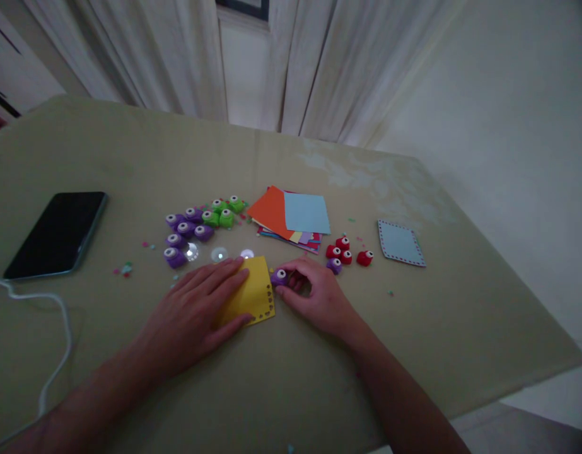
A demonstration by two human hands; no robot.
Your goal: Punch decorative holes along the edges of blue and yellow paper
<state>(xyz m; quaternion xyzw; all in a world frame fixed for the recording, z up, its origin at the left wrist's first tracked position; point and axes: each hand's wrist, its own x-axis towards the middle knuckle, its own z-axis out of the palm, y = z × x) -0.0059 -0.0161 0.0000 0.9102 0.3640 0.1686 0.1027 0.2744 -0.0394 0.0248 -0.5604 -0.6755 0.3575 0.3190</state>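
Flat on a yellow paper square (258, 291) lies my left hand (208, 302), fingers stretched out and pressing it to the table. Small punched shapes run along the square's right and lower edges. My right hand (314, 293) pinches a purple craft punch (280, 277) between thumb and fingers, at the square's right edge. Just beyond the right hand sit several red punches (334, 251) and one more purple punch (335, 265). Above my left hand stand several purple punches (185, 227) and several green punches (219, 214).
Loose coloured paper squares (307, 213) are stacked behind the hands. A light blue square (401, 243) with a punched border lies to the right. At left are a dark-screened tablet or phone (58, 232) and a white cable (64, 321). Paper bits (127, 269) are scattered about.
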